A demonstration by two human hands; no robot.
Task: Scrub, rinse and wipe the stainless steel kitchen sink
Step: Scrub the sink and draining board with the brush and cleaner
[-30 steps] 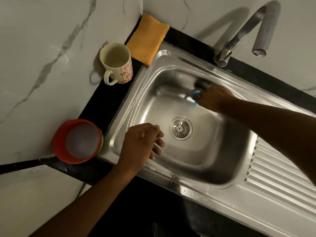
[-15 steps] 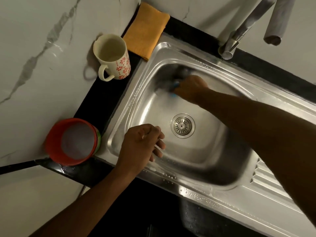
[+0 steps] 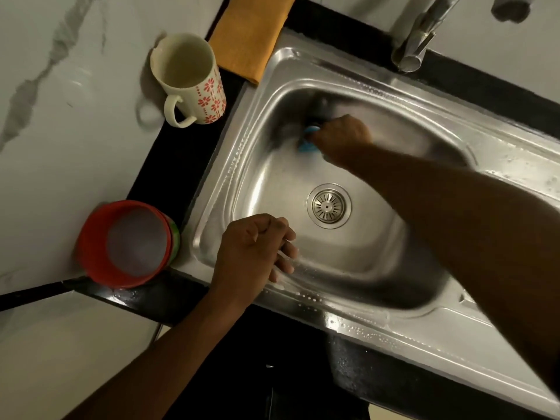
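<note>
The stainless steel sink (image 3: pixel 360 83) fills the middle of the view, with a round drain strainer (image 3: pixel 328 205) in its floor. My right hand (image 3: pixel 341 139) reaches into the basin's far left corner and is shut on a blue scrubber (image 3: pixel 307 140), pressed against the far wall; most of the scrubber is hidden under the fingers and blurred. My left hand (image 3: pixel 254 248) rests on the sink's near left rim with its fingers loosely curled and nothing in it. Soapy droplets lie along the near rim.
An orange cloth (image 3: pixel 251 34) lies folded at the sink's far left corner. A cream mug with red flowers (image 3: pixel 189 78) stands left of it. A red bowl (image 3: pixel 127 242) sits at the near left. The tap (image 3: pixel 421 34) rises behind the basin.
My right hand has swept the scrubber leftward along the far wall into the far left corner. My left hand has stayed on the near rim. The camera has moved closer.
</note>
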